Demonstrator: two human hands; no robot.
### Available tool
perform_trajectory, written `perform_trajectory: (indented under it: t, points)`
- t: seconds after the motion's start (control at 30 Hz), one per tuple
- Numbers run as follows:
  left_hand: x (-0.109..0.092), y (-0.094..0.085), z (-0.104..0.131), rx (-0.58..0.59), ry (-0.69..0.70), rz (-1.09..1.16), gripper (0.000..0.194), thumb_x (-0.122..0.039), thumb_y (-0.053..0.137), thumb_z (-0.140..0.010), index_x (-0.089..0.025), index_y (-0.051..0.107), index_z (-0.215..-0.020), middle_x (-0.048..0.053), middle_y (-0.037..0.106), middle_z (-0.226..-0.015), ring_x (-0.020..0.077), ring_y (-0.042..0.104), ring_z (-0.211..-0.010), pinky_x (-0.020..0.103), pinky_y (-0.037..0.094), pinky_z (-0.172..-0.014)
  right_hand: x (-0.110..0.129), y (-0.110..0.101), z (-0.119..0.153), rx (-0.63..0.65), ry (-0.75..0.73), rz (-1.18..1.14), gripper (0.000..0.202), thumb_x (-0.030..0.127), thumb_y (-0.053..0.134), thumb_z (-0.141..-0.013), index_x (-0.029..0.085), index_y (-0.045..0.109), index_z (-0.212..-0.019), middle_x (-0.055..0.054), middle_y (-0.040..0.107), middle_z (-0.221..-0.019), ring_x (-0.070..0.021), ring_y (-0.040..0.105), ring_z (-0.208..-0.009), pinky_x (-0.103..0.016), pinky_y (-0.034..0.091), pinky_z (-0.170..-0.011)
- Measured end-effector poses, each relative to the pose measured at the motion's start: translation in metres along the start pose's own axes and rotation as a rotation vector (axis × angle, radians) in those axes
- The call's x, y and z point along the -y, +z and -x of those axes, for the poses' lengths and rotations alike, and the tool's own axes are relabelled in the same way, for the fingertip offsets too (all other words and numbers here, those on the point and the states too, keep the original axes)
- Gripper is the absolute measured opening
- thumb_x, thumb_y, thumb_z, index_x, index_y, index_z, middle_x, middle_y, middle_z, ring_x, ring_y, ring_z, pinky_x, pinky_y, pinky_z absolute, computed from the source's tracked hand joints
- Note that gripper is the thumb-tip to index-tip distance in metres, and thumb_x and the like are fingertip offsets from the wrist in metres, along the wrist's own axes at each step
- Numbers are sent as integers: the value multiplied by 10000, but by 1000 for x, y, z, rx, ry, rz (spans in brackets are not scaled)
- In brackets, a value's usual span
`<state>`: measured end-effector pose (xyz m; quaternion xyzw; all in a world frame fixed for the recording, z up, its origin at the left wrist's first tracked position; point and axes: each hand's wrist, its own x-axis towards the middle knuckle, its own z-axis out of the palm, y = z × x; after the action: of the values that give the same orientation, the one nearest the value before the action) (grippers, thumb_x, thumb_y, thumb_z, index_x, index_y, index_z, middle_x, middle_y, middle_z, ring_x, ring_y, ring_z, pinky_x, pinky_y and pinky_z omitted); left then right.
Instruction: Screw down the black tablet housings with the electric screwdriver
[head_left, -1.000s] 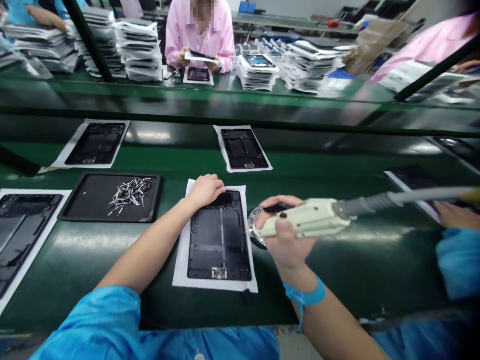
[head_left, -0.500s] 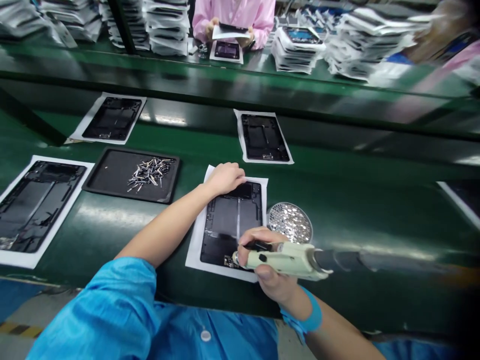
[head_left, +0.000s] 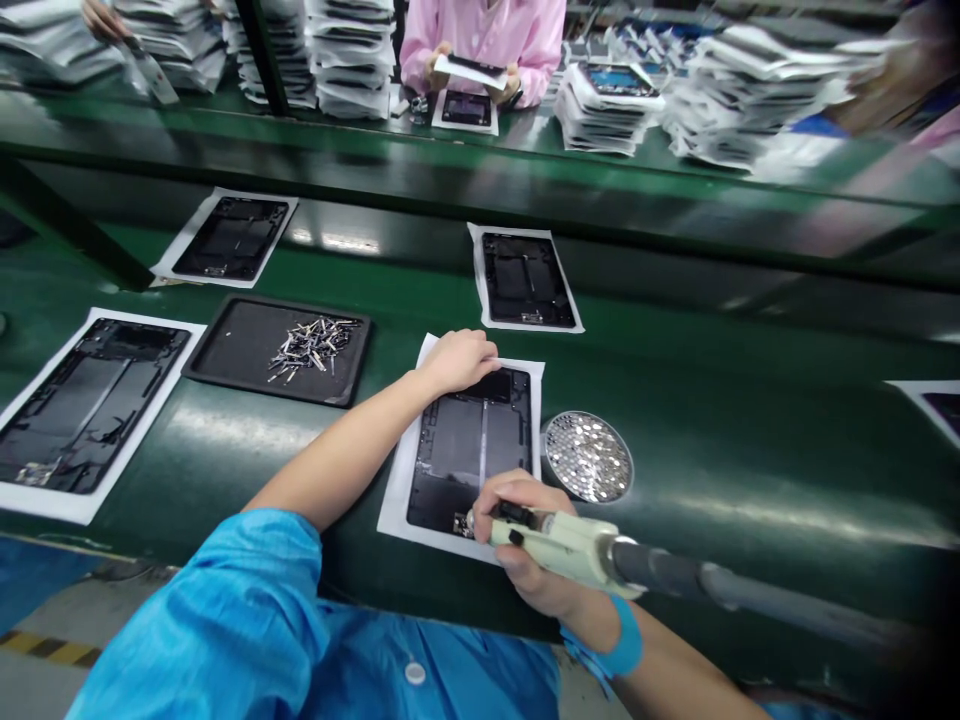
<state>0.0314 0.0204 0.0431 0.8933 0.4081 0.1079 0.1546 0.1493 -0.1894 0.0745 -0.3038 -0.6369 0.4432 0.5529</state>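
Note:
A black tablet housing (head_left: 458,438) with its inner parts bare lies on a white sheet (head_left: 395,497) in front of me. My left hand (head_left: 461,360) is closed over its far left edge, fingers curled and partly hidden. In my right hand (head_left: 529,545) is a pale green electric screwdriver (head_left: 559,548), tilted low with its cable trailing right. Its tip is at the small circuit board (head_left: 461,523) on the housing's near edge; whether it touches cannot be made out. Beside the housing stands a round dish (head_left: 589,457) full of small shiny metal pieces.
A black tray (head_left: 240,345) holds a heap of small slim parts (head_left: 313,348). Other tablet housings lie at left (head_left: 97,400), far left (head_left: 234,240) and far middle (head_left: 525,280). Across the green bench, a person in pink (head_left: 487,40) handles a panel between stacks (head_left: 351,60).
The whole view has shifted slightly. The screwdriver's rear end and cable have swung down toward me, while its tip stays by the circuit board. My left hand keeps its place on the housing.

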Motion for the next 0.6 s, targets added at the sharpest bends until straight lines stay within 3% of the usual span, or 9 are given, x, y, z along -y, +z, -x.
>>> perform_trajectory:
  t: [0.17,0.23,0.3,0.37,0.47,0.53,0.6]
  points:
    - [-7,-6,17,-120,-36,-61,264,-358,570,-1001,-172,720,-1113,111,698,-1133,288,603,-1132,415,441,-1012,-5,-4,-3,-75,16,-141,398,465,732,-911,337,629,-1274,-49,683,-979,-141,649,-560,-297,562,-493]
    - [-9,-12,39,-188,-96,-94,284,-347,578,-994,-170,676,-1194,125,659,-1242,292,576,-1191,417,432,-1045,-4,-15,-8,-178,11,-198,385,472,733,-905,303,646,-1240,-60,679,-1009,-141,653,-541,-298,553,-466]
    - [-12,-21,69,-184,-227,-151,297,-368,563,-998,-158,657,-1185,146,637,-1244,298,589,-1170,401,469,-985,-2,-30,-15,-301,-32,-189,361,460,743,-891,265,665,-1184,-60,685,-974,-151,656,-526,-299,550,-440]
    - [-18,-32,102,-96,-388,-224,339,-447,533,-1007,-150,659,-1109,152,651,-1156,306,632,-1099,384,502,-893,1,-45,-23,-436,-93,-123,332,431,768,-866,239,676,-1120,-46,693,-922,-151,652,-507,-302,560,-440]
    - [-34,-44,146,174,-583,-276,487,-612,482,-988,-158,656,-985,134,695,-979,316,701,-924,378,520,-759,2,-62,-32,-611,-121,-23,290,386,789,-844,223,676,-1056,-28,693,-877,-140,647,-493,-291,562,-454]
    - [-47,-43,165,319,-620,-286,465,-574,429,-1017,-165,643,-966,129,713,-920,322,719,-873,377,517,-724,2,-67,-35,-676,-99,3,269,377,787,-846,211,677,-1027,-30,688,-875,-138,647,-496,-284,553,-450]
    - [-58,-36,176,358,-608,-284,374,-428,366,-1058,-168,626,-987,131,728,-945,311,731,-889,365,512,-728,1,-68,-35,-695,-83,0,272,377,791,-841,207,677,-1020,-35,685,-886,-138,646,-497,-279,540,-433]
